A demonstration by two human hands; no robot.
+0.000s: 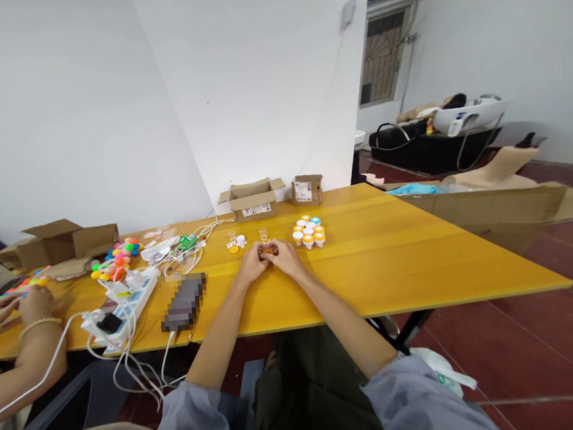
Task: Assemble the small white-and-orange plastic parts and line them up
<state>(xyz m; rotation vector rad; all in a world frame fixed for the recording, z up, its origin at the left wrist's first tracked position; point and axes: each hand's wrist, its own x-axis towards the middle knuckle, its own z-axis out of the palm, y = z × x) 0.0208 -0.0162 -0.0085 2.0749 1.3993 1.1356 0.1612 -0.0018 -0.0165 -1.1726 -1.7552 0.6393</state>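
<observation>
My left hand [253, 263] and my right hand [285, 258] meet over the middle of the table, fingers closed together around a small orange cap [268, 251]. Most of the cap is hidden by the fingertips. Just beyond them stands a small clear cup [263, 234]. To the left lie loose white caps [241, 240] and an orange cap [234, 249], beside another clear cup [232, 236]. On the right, several small jars [309, 240] with white, orange and blue lids are grouped upright.
Two cardboard boxes, one open [252, 201] and one smaller [307, 191], stand by the wall. A phone [186, 302], a power strip [133, 302] and tangled cables are at left. A co-worker's hands [36, 305] handle colourful beads at the far left.
</observation>
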